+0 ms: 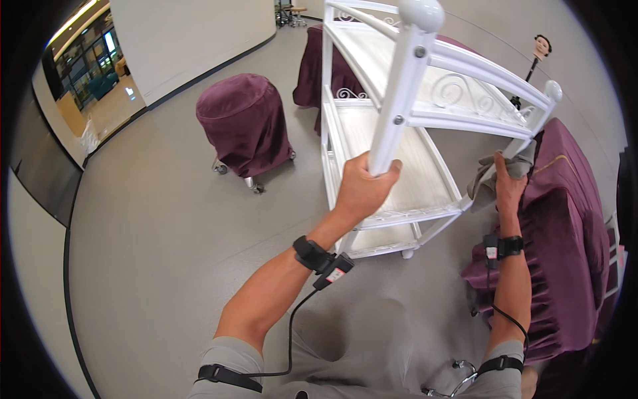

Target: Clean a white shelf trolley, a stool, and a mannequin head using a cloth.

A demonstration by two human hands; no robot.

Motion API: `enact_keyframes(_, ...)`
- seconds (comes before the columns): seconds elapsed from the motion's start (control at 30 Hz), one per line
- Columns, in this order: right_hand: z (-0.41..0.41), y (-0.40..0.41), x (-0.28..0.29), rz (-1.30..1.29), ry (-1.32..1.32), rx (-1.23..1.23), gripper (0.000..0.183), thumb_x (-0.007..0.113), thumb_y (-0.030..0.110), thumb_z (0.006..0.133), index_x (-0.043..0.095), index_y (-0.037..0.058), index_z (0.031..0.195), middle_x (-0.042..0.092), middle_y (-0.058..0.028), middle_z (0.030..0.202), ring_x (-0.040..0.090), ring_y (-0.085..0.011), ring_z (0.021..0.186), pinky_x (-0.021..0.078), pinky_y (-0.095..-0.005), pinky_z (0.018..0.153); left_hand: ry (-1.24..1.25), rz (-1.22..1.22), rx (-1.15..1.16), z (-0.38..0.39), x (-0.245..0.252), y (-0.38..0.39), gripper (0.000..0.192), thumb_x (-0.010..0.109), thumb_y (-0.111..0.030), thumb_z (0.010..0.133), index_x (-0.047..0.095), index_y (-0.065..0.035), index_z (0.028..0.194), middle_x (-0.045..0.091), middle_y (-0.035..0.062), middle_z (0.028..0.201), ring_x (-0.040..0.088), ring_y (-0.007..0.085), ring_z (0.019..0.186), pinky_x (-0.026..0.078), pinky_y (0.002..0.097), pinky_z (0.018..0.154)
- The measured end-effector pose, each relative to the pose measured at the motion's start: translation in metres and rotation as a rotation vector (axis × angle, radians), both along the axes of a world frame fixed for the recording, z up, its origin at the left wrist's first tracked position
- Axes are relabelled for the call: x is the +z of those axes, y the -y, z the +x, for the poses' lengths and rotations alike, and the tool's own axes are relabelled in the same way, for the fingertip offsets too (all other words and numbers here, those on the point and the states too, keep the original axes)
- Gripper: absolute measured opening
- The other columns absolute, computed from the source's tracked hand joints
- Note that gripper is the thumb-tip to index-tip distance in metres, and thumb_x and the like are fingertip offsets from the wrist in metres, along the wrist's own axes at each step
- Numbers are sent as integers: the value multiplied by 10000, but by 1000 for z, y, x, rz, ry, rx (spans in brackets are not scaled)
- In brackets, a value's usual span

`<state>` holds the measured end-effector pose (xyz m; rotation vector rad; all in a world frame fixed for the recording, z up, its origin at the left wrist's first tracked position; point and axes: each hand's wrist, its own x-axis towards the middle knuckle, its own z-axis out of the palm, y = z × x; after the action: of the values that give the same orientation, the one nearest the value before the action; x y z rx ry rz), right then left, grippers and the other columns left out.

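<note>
A white three-tier trolley (398, 119) with scrollwork rails and round knobs on its posts stands before me. My left hand (366, 185) is wrapped round its near left post, below two screw heads. At the near right post, my right hand (509, 184) presses a grey cloth (518, 162) against the post, thumb on the near side. The fingers behind the cloth are hidden. On the trolley's middle shelf (398, 169) a pale board shows, and part of the bottom shelf (381, 237) is visible beneath it.
A stool with a purple cover (239, 114) stands on casters to the left. Purple-draped furniture (563, 239) is close beside my right arm, with more purple drapery (309, 75) behind the trolley. A mannequin head (542, 46) is on a stand at the back right. Cables run along both arms.
</note>
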<state>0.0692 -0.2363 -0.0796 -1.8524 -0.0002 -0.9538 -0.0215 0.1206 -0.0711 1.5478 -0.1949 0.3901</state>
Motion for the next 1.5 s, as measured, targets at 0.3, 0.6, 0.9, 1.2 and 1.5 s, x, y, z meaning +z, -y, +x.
enact_keyframes(0.3,2,0,-3,-109,-16,51,239,733,191,923,675,-17,1026,738,-106,871,657,-139,708,521,-284,648,-23,-43,-95,-3,6,-4,302,710,-213,894,574,4,734,509,-11,595,456,68,555,384,310,506)
enact_keyframes(0.6,-28,-18,26,-79,-71,12,294,777,192,895,683,-28,1066,705,-56,952,633,-132,819,507,-293,710,65,-25,-26,4,-1,-15,288,723,-182,884,581,5,716,530,-1,579,455,58,539,389,293,484)
enact_keyframes(0.9,-57,-16,35,-158,20,175,174,636,158,996,640,5,1078,750,-128,878,707,-171,727,562,-288,684,84,-55,-81,4,7,-26,298,724,-219,856,599,30,749,524,22,582,467,95,546,411,320,511)
enact_keyframes(1.2,-112,-6,27,-279,187,47,204,651,114,976,637,-2,1144,722,-73,1008,681,-130,836,529,-280,789,192,-37,-52,-1,8,-34,287,729,-218,851,630,41,779,566,34,590,498,92,534,428,310,507)
enact_keyframes(1.5,-139,7,18,-434,148,-26,200,630,130,990,648,-10,1131,727,-72,974,664,-131,877,509,-288,849,91,-32,-104,2,6,-28,285,736,-244,850,641,24,832,571,-19,640,491,63,562,421,281,509)
